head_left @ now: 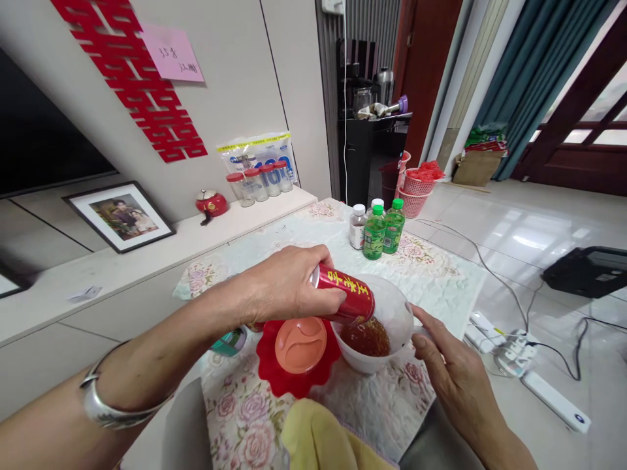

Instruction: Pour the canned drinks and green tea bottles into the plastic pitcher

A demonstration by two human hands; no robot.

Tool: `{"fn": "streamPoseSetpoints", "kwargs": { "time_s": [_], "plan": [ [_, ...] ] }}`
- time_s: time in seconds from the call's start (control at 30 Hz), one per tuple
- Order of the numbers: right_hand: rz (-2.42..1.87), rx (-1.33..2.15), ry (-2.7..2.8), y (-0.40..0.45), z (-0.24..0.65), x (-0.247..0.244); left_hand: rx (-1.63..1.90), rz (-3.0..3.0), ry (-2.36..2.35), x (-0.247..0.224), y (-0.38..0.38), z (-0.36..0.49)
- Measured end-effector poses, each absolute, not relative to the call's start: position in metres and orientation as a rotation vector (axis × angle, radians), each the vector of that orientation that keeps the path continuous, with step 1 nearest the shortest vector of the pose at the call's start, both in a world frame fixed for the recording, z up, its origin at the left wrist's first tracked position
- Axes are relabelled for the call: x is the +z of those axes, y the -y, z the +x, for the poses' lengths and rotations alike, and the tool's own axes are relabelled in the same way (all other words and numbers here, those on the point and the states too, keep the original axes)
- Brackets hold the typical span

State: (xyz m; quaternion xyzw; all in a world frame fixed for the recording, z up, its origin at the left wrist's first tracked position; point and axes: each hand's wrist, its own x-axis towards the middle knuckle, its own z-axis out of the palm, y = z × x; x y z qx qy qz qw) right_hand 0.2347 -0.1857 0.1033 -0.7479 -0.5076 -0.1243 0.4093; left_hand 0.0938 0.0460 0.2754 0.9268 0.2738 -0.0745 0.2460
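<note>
My left hand (pixel 294 281) is wrapped round a red drink can (pixel 350 297) with yellow lettering, tipped to the right over a white bowl (pixel 369 363). Reddish-brown liquid (pixel 372 338) with bubbles lies in the bowl. At the bowl's right side, my right hand (pixel 445 359) pinches its rim or short handle between thumb and fingers. Left of the bowl, an orange divided dish (pixel 300 344) sits on a red scalloped plate (pixel 279 375). A yellow cloth (pixel 316 434) shows at the near edge, and a green item (pixel 230 343) is partly hidden behind my left wrist.
Green bottles (pixel 375 234) and a white-capped bottle (pixel 358 227) stand on the far part of the flowered tablecloth (pixel 426 258). Lidded jars (pixel 259 183), a red pot (pixel 211 203) and a framed photo (pixel 121 215) line the cabinet. Power strips (pixel 556 399) and cables lie on the floor.
</note>
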Motion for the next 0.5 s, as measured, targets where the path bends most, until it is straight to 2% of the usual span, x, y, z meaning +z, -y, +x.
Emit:
{"fn": "streamPoseSetpoints", "kwargs": {
  "time_s": [0.17, 0.5],
  "plan": [
    [-1.873, -0.289, 1.277, 0.184, 0.235, 0.103, -0.341, 2.627, -0.723, 0.288, -0.038, 0.102],
    [-1.867, -0.283, 1.297, 0.184, 0.237, 0.1, -0.39, 2.783, -0.666, 0.289, -0.03, 0.111]
  ]
}}
